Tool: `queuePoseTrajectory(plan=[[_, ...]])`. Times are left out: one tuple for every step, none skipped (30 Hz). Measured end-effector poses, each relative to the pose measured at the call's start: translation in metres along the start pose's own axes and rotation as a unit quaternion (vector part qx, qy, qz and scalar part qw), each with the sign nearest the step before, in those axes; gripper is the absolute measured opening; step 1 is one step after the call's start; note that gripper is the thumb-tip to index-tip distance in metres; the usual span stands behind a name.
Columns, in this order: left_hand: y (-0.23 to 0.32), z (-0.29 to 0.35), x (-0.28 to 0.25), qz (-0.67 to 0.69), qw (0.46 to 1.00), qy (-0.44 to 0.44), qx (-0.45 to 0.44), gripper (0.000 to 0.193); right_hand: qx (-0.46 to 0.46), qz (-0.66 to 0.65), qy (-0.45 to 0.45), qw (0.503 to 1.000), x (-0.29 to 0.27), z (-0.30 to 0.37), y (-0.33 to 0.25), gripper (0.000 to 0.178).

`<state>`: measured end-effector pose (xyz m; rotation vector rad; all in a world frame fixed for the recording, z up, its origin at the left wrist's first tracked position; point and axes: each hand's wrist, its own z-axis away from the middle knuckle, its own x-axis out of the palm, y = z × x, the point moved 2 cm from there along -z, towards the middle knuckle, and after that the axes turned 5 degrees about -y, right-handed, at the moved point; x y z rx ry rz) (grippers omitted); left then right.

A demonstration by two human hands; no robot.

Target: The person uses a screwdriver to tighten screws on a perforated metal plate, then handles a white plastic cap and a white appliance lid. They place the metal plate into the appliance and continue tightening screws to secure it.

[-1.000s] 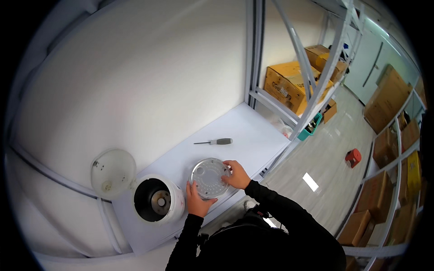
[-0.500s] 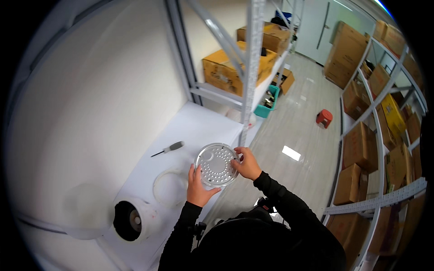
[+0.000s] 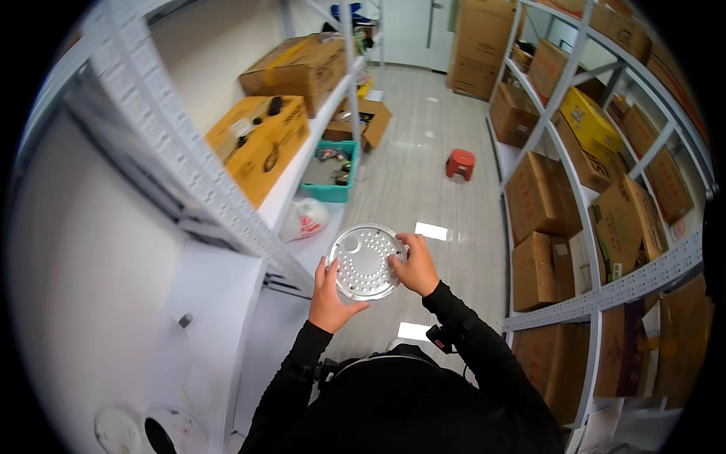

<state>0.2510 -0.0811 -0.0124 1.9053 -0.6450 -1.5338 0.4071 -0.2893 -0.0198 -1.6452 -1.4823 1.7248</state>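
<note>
A round, silvery disc (image 3: 366, 262) with rings of small holes and one larger circle near its far left edge is held up in front of me. Fingers and thumb of my left hand (image 3: 331, 301) hold its lower left rim. On the opposite side, my right hand (image 3: 416, 266) grips the right rim, thumb over the face. A white cylinder with a dark opening (image 3: 187, 434) is on the white shelf at lower left, partly cut off by the picture's edge. Beside it is a white round piece (image 3: 116, 430). A small grey object (image 3: 184, 321), too blurred to name, lies farther up that shelf.
A metal rack upright (image 3: 193, 163) stands close on my left. Beyond it are a yellow carton (image 3: 261, 155), a teal bin (image 3: 327, 193) and a white plastic bag (image 3: 306, 219). A red stool (image 3: 460, 163) stands in the aisle. Racks with cardboard boxes (image 3: 541, 198) line the right side.
My view has swung right, showing more of the aisle and shifting the shelf with the cylinder toward the lower left. Both hands still hold the disc in much the same grip.
</note>
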Motion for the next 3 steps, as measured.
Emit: queuePoseTrajectory(plan=[[0.011, -0.021, 0.014, 0.009, 1.000, -0.013, 0.011, 0.125, 0.016, 0.001, 0.015, 1.000, -0.018, -0.005, 0.015, 0.051], [0.021, -0.041, 0.030, 0.012, 0.999, -0.030, 0.021, 0.125, 0.031, 0.006, 0.028, 0.999, -0.038, -0.009, 0.030, 0.051], [0.031, -0.060, 0.045, 0.015, 0.998, -0.047, 0.030, 0.124, 0.047, 0.010, 0.042, 0.998, -0.056, -0.012, 0.043, 0.051]])
